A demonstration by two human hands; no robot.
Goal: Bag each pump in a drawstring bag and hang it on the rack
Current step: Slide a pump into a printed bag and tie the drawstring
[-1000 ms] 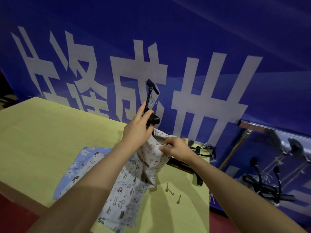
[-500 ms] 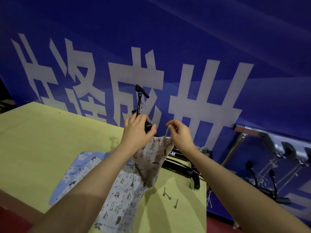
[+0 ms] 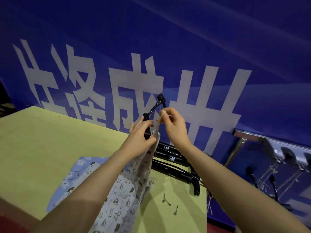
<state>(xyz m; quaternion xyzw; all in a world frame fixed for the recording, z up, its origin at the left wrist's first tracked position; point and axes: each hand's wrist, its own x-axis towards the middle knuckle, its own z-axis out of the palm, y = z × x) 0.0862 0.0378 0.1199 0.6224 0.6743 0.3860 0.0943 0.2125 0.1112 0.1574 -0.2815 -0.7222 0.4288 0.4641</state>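
Black pump (image 3: 147, 130): gripped by closed left hand (image 3: 140, 137), inside printed drawstring bag (image 3: 144, 163).
Right hand (image 3: 175, 126): pinching drawstring (image 3: 159, 119), pulled upward.

Both forearms were bare, with no sleeves in view. The left hand (image 3: 140, 132) and right hand (image 3: 175, 125) wore no gloves.

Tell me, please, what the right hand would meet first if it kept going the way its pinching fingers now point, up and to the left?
Probably the pump's handle end, just above the right hand pinching the drawstring. Beyond it stands only the blue banner, though depth is unclear.
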